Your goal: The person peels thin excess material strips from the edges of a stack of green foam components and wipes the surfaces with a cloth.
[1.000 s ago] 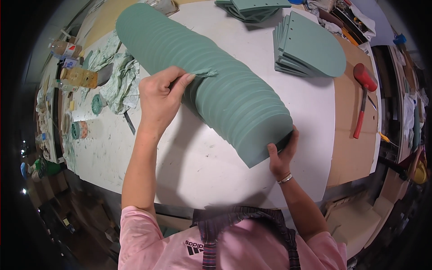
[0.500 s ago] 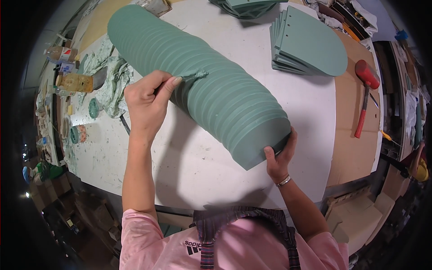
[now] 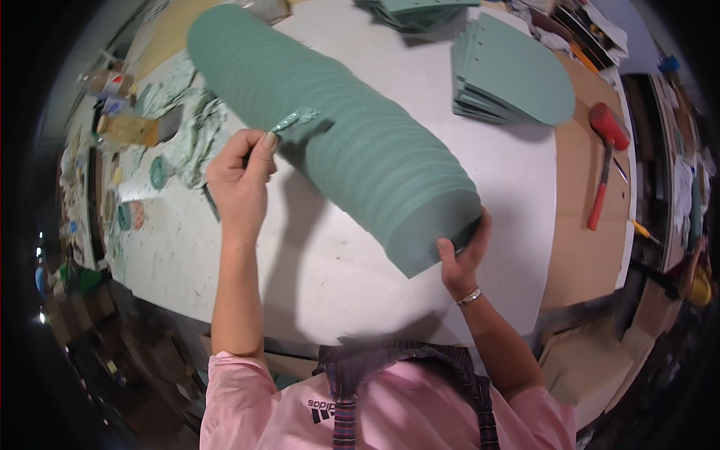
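A long row of overlapping green round-ended sheets lies diagonally across the white table, from the far left toward me. Over its left edge, my left hand pinches a small brush thickly coated in wet green. The brush tip appears just above the sheets, its shadow falling on them; whether it touches is hard to tell. At the near end, my right hand grips the edge of the last sheet, thumb on its face and fingers behind, partly hidden.
Another stack of green sheets with small holes stands at the far right. A red mallet lies on brown cardboard. At left are a paint-stained cloth, a bottle of yellowish liquid and a green-smeared cup.
My left hand and the brush have shifted a little left, away from the middle of the sheets. My right hand keeps its grip on the near end.
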The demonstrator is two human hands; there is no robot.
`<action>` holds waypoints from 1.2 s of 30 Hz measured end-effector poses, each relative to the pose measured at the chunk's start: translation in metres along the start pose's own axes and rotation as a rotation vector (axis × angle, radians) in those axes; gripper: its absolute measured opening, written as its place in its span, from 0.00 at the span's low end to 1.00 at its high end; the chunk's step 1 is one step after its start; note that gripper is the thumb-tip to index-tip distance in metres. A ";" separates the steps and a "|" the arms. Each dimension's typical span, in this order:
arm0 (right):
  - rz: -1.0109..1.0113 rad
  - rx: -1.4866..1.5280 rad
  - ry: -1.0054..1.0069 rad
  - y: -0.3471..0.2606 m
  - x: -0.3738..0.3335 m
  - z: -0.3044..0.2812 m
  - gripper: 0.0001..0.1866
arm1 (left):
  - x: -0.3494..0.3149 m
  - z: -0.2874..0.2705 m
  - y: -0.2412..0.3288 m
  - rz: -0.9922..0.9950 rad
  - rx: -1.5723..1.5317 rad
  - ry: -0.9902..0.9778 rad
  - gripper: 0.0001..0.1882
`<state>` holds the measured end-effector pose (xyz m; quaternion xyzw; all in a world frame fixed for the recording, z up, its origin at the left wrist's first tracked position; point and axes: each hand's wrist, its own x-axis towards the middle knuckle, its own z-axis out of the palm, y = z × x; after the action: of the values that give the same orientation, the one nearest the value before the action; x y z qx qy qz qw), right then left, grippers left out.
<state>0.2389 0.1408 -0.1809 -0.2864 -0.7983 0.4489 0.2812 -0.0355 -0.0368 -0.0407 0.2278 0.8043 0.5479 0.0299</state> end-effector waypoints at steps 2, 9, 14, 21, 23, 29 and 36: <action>0.097 0.256 0.035 -0.001 0.000 0.005 0.41 | -0.013 -0.011 -0.021 -0.088 -0.205 0.012 0.06; 0.006 0.050 0.015 -0.009 0.002 -0.002 0.43 | -0.054 -0.079 -0.068 -0.439 -0.346 0.302 0.08; 0.016 0.047 0.057 -0.012 0.002 0.004 0.46 | -0.041 -0.183 -0.169 -0.384 -0.092 0.622 0.07; 0.010 0.122 0.081 -0.017 0.004 0.007 0.41 | 0.025 -0.277 -0.253 -0.453 0.377 0.748 0.09; 0.018 0.145 0.079 -0.015 0.003 0.005 0.40 | 0.035 -0.273 -0.246 -0.489 0.854 0.707 0.11; 0.125 0.254 0.121 -0.014 -0.001 0.000 0.42 | 0.049 -0.193 -0.168 0.090 0.642 0.188 0.21; 0.179 0.151 0.092 -0.043 0.010 -0.004 0.38 | 0.057 -0.157 -0.194 0.198 1.037 0.007 0.22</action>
<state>0.2263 0.1312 -0.1393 -0.3550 -0.7197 0.5174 0.2972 -0.1984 -0.2076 -0.1406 0.2860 0.9444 0.0790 -0.1413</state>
